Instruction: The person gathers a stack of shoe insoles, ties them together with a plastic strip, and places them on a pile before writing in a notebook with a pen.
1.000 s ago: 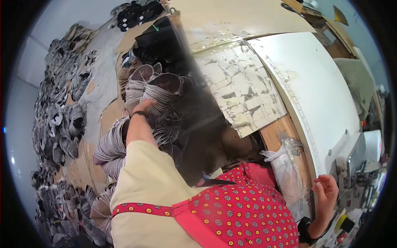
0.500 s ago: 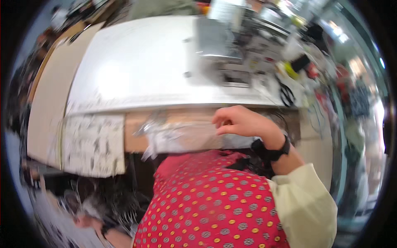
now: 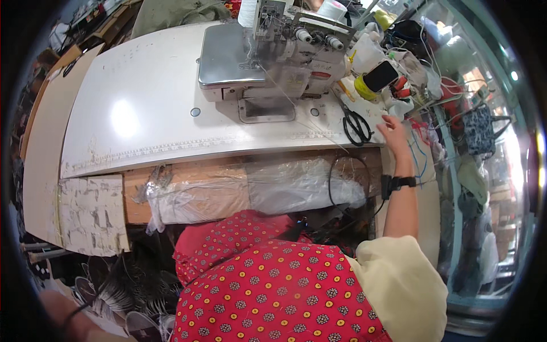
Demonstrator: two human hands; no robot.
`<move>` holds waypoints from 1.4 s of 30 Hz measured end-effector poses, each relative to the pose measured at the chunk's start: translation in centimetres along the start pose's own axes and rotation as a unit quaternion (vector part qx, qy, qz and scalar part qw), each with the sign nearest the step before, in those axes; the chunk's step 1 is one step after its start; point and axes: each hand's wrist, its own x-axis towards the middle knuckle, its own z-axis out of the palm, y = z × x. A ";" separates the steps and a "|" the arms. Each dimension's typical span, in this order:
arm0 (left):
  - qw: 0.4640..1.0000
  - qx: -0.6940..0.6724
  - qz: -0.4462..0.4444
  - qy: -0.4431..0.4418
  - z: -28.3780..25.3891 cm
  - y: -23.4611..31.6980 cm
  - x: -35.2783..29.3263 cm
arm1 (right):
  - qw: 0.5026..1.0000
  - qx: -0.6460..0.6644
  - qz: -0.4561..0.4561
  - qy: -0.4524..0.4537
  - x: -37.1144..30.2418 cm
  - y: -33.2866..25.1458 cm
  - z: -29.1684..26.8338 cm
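Observation:
At the right end of the white sewing table (image 3: 154, 139), my right hand (image 3: 394, 137) reaches past the front edge with its fingers loosely apart and nothing in them. Just left of it lies a pair of scissors (image 3: 357, 126) with black handles; hand and scissors look apart. A sewing machine (image 3: 313, 74) with a grey metal cover plate (image 3: 231, 57) stands behind, its thread trailing toward the scissors. Low at the left rim is my left hand (image 3: 57, 308), dark and blurred, so its fingers cannot be made out. A dark cord or strap passes close beside it.
A phone-like black screen (image 3: 380, 76) rests by a yellow roll (image 3: 364, 88) among clutter at the back right. Clear plastic wrap (image 3: 302, 185) covers the wooden ledge under the table edge. A black cable (image 3: 330, 188) loops there. Red patterned fabric (image 3: 273, 279) covers my lap.
My right hand has moved right, from over the plastic-wrapped ledge to beside the scissors. My left hand has shifted toward the lower left rim. The view has turned, showing the machine more fully.

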 end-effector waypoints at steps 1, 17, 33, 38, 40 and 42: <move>1.000 -0.002 0.008 0.014 -0.7 1.9 0.5 | 0.996 0.075 0.022 -0.033 -0.7 -1.5 0.8; 0.869 -0.180 0.083 0.454 11.6 20.1 7.7 | 0.995 0.065 -0.027 0.065 -1.4 -3.9 3.4; 0.669 -0.559 0.178 0.457 7.9 29.7 10.8 | 0.990 0.005 -0.077 0.120 -1.8 -4.3 5.5; 0.591 -0.618 0.206 0.477 6.8 30.6 11.3 | 0.991 0.026 -0.069 0.108 -2.1 -5.0 5.6; 0.663 -0.633 0.321 0.237 11.7 28.0 6.1 | 0.993 -0.021 -0.041 0.113 -4.5 -4.7 5.6; 0.784 -0.523 0.271 -0.196 11.4 25.4 0.8 | 0.994 -0.020 -0.010 0.107 -7.0 -7.4 4.7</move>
